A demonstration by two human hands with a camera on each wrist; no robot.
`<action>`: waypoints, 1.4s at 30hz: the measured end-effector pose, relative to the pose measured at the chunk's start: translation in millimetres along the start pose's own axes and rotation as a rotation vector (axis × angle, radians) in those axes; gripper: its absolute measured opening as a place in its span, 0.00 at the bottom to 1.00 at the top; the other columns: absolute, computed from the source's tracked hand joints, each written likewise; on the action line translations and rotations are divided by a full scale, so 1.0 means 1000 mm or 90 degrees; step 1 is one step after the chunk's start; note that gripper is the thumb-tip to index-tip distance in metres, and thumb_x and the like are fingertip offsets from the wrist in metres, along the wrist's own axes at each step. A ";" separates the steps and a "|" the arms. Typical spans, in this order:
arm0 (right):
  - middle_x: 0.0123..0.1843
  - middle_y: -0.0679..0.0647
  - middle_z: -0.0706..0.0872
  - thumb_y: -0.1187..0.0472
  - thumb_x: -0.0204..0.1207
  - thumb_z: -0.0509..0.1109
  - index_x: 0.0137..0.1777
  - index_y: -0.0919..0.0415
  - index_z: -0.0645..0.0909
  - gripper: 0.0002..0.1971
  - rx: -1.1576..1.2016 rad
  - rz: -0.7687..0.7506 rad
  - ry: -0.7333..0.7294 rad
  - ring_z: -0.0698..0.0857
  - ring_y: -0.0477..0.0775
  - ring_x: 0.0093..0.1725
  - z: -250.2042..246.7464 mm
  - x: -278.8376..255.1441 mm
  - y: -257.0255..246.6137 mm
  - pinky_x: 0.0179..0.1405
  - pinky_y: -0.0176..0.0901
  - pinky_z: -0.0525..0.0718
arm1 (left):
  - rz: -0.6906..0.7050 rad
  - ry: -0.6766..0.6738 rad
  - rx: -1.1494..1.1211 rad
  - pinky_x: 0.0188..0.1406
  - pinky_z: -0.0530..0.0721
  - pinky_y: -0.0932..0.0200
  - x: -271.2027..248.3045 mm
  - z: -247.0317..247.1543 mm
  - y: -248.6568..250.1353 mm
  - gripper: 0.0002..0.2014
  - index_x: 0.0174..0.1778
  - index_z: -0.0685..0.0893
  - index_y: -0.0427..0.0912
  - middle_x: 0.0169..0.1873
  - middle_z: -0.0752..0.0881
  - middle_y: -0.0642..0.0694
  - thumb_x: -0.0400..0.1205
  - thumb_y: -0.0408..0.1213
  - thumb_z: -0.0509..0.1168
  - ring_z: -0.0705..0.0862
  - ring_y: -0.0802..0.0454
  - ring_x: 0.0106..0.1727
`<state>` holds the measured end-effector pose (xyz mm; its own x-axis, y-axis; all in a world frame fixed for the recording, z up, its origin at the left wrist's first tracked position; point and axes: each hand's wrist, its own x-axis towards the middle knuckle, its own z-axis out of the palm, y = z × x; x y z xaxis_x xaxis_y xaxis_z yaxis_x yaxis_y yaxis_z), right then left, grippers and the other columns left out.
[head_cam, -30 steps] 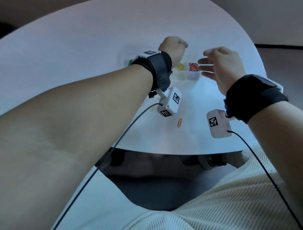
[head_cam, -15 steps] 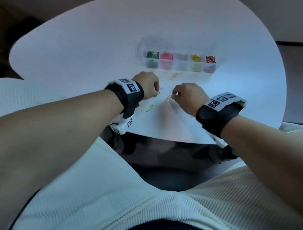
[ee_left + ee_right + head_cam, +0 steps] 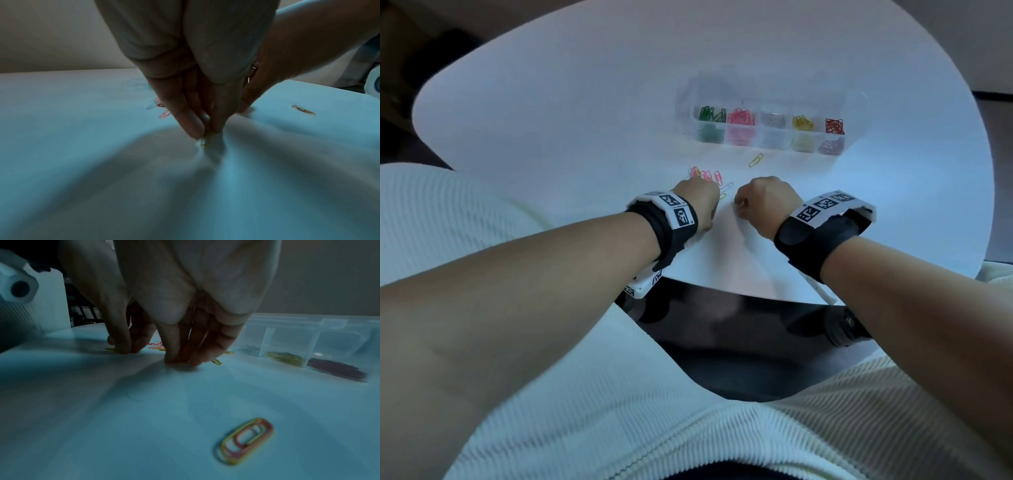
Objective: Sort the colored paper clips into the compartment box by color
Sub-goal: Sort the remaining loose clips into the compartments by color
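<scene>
White counter [image 3: 571, 113] carried clear compartment box [image 3: 854, 113] at far side: green, pink, silver, yellow, red clips sorted inside. Left hand [image 3: 697, 202] fingertips pinched together on yellow clip [image 3: 206, 141] at counter surface. Right hand [image 3: 763, 202] fingers bunched down on counter; grip content unclear. Pink clip cluster [image 3: 705, 173] just beyond left hand. Lone yellow clip [image 3: 755, 160] lay between hands and box.

a white rounded table [image 3: 585, 102] is seen in the middle of the view. a cream ribbed garment [image 3: 619, 428] is seen at the bottom, and dark floor [image 3: 739, 342] below the table edge.
</scene>
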<state>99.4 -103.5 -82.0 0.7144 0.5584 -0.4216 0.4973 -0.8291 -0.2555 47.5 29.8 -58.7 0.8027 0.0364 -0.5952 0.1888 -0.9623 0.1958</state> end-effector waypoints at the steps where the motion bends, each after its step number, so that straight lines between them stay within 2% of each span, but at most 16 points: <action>1: 0.51 0.60 0.87 0.64 0.79 0.66 0.53 0.57 0.87 0.09 0.000 0.008 0.002 0.85 0.64 0.49 0.002 0.000 -0.001 0.44 0.46 0.83 | 0.001 0.000 0.001 0.38 0.76 0.60 0.001 0.000 0.000 0.08 0.47 0.89 0.37 0.47 0.89 0.38 0.75 0.28 0.67 0.87 0.40 0.48; 5: 0.49 0.60 0.86 0.58 0.80 0.66 0.52 0.57 0.86 0.08 0.013 0.047 0.025 0.85 0.64 0.45 0.005 -0.004 -0.001 0.39 0.45 0.81 | 0.013 0.013 0.004 0.41 0.74 0.60 0.001 -0.001 0.001 0.10 0.51 0.89 0.38 0.49 0.89 0.39 0.76 0.28 0.66 0.86 0.41 0.51; 8: 0.46 0.58 0.86 0.53 0.78 0.68 0.50 0.58 0.85 0.10 -0.012 0.063 0.012 0.84 0.61 0.43 0.004 -0.008 -0.002 0.36 0.42 0.79 | 0.046 0.010 0.000 0.44 0.73 0.61 -0.001 0.000 0.001 0.15 0.59 0.86 0.42 0.50 0.89 0.41 0.77 0.28 0.66 0.85 0.41 0.53; 11: 0.39 0.55 0.82 0.50 0.74 0.71 0.41 0.60 0.80 0.12 -0.041 0.068 -0.016 0.81 0.60 0.38 0.008 -0.014 -0.004 0.33 0.41 0.76 | 0.033 0.036 -0.063 0.45 0.79 0.60 0.000 -0.006 0.001 0.11 0.52 0.88 0.43 0.47 0.88 0.47 0.74 0.33 0.69 0.85 0.45 0.50; 14: 0.32 0.53 0.76 0.50 0.73 0.69 0.32 0.58 0.71 0.15 -0.062 0.079 -0.021 0.79 0.59 0.35 0.011 -0.019 -0.006 0.30 0.39 0.73 | -0.005 0.079 -0.235 0.41 0.80 0.64 0.002 -0.021 -0.003 0.09 0.44 0.90 0.43 0.37 0.88 0.49 0.72 0.31 0.68 0.85 0.53 0.38; 17: 0.36 0.55 0.79 0.51 0.73 0.67 0.35 0.58 0.72 0.13 -0.070 0.074 -0.019 0.80 0.60 0.35 0.013 -0.022 -0.009 0.29 0.38 0.72 | -0.008 0.103 -0.302 0.34 0.76 0.67 0.003 -0.033 -0.011 0.10 0.43 0.90 0.44 0.34 0.86 0.52 0.72 0.27 0.68 0.81 0.56 0.33; 20: 0.41 0.56 0.81 0.51 0.74 0.64 0.40 0.60 0.77 0.11 -0.018 0.093 -0.041 0.81 0.60 0.38 0.010 -0.024 -0.010 0.31 0.39 0.73 | -0.013 0.094 -0.329 0.26 0.74 0.76 0.005 -0.033 -0.020 0.12 0.44 0.89 0.43 0.30 0.82 0.56 0.73 0.24 0.67 0.78 0.62 0.29; 22: 0.43 0.58 0.82 0.54 0.74 0.63 0.43 0.62 0.81 0.11 0.127 0.131 -0.039 0.80 0.61 0.42 0.002 -0.024 -0.003 0.35 0.42 0.73 | -0.023 0.088 -0.339 0.33 0.77 0.74 0.006 -0.030 -0.022 0.13 0.44 0.88 0.43 0.36 0.86 0.50 0.75 0.22 0.64 0.81 0.58 0.33; 25: 0.30 0.61 0.79 0.64 0.69 0.62 0.29 0.62 0.74 0.08 0.434 0.214 0.018 0.76 0.60 0.32 -0.011 -0.022 0.013 0.31 0.42 0.70 | -0.042 0.089 -0.288 0.48 0.81 0.58 0.009 -0.022 -0.016 0.14 0.43 0.86 0.40 0.46 0.87 0.44 0.78 0.24 0.56 0.85 0.43 0.51; 27: 0.24 0.59 0.71 0.69 0.65 0.59 0.27 0.61 0.68 0.08 0.585 0.260 0.066 0.71 0.57 0.26 -0.016 -0.021 0.023 0.26 0.41 0.66 | -0.039 0.080 -0.212 0.45 0.80 0.53 0.010 -0.017 -0.008 0.13 0.41 0.84 0.39 0.51 0.87 0.40 0.79 0.27 0.53 0.83 0.38 0.50; 29: 0.27 0.57 0.67 0.70 0.64 0.58 0.28 0.60 0.67 0.07 0.661 0.278 0.113 0.67 0.54 0.26 -0.019 -0.019 0.028 0.24 0.40 0.63 | -0.020 0.079 -0.153 0.38 0.75 0.55 0.008 -0.012 -0.003 0.08 0.41 0.79 0.44 0.46 0.84 0.42 0.79 0.32 0.54 0.80 0.40 0.43; 31: 0.28 0.57 0.69 0.68 0.64 0.59 0.28 0.58 0.68 0.07 0.650 0.270 0.126 0.67 0.54 0.27 -0.021 -0.015 0.030 0.25 0.39 0.65 | -0.001 0.102 -0.084 0.38 0.73 0.55 0.007 -0.007 -0.003 0.07 0.51 0.78 0.48 0.44 0.81 0.47 0.80 0.40 0.58 0.78 0.44 0.42; 34: 0.29 0.55 0.70 0.68 0.62 0.58 0.28 0.55 0.66 0.08 0.612 0.244 0.135 0.67 0.55 0.30 -0.020 -0.009 0.029 0.30 0.45 0.68 | 0.041 0.115 -0.010 0.43 0.72 0.55 0.013 0.001 -0.009 0.12 0.60 0.78 0.49 0.53 0.82 0.48 0.81 0.43 0.61 0.78 0.45 0.48; 37: 0.29 0.51 0.74 0.66 0.64 0.63 0.30 0.54 0.70 0.08 0.536 0.213 0.126 0.71 0.54 0.31 -0.015 -0.004 0.030 0.33 0.40 0.70 | 0.070 0.113 -0.002 0.48 0.75 0.54 0.017 0.007 -0.013 0.10 0.58 0.81 0.49 0.58 0.81 0.50 0.82 0.41 0.61 0.80 0.44 0.57; 39: 0.29 0.48 0.77 0.64 0.69 0.68 0.33 0.56 0.75 0.06 0.456 0.195 0.126 0.75 0.48 0.31 -0.012 -0.003 0.030 0.29 0.38 0.70 | 0.089 0.110 0.007 0.50 0.78 0.53 0.017 0.008 -0.013 0.10 0.58 0.83 0.50 0.60 0.80 0.51 0.83 0.40 0.61 0.80 0.44 0.58; 42: 0.28 0.47 0.81 0.59 0.70 0.72 0.31 0.57 0.79 0.08 0.428 0.179 0.155 0.79 0.46 0.30 -0.011 -0.002 0.028 0.28 0.37 0.75 | 0.099 0.107 0.036 0.48 0.77 0.53 0.017 0.006 -0.008 0.10 0.56 0.84 0.52 0.60 0.81 0.49 0.83 0.40 0.60 0.80 0.44 0.59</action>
<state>117.9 -127.5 -78.4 0.8966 0.2500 -0.3654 -0.0695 -0.7356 -0.6738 56.3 36.5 -74.9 0.9033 -0.0743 -0.4225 0.0270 -0.9731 0.2289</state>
